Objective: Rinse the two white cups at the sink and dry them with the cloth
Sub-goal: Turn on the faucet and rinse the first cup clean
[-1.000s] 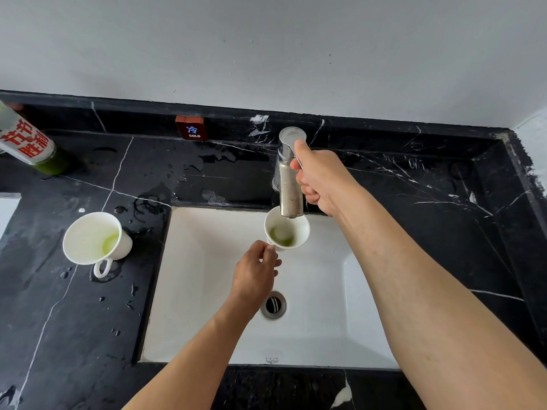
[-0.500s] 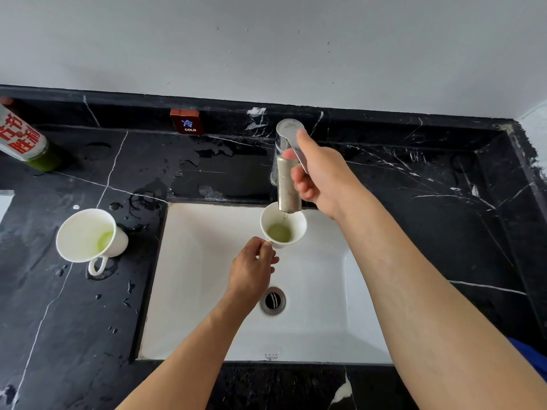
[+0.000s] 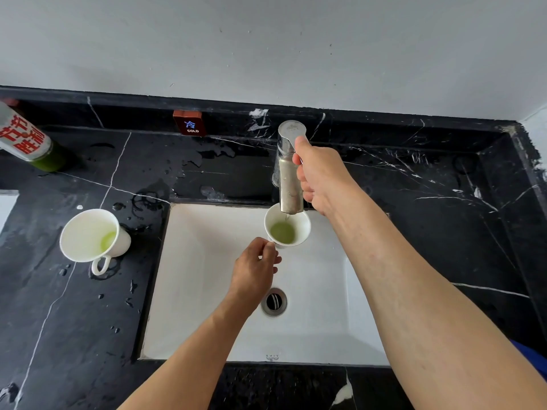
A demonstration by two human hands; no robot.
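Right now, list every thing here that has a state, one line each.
faucet: running, a thin stream falling.
cup under the spout: upright, part full of green liquid.
cup on the counter: tilted, a little green liquid left.
left hand: pinching the first cup's handle.
right hand: gripping the faucet lever.
sink: drain open.

Your left hand point(image 3: 254, 270) pinches the handle of a white cup point(image 3: 287, 225) and holds it over the white sink point(image 3: 207, 291), right under the spout of the steel faucet point(image 3: 288, 170). Greenish liquid sits in its bottom. Your right hand point(image 3: 321, 176) grips the faucet's lever. A second white cup point(image 3: 88, 235), tilted, rests on the wet black tabletop point(image 3: 74, 321) left of the sink, also holding green liquid.
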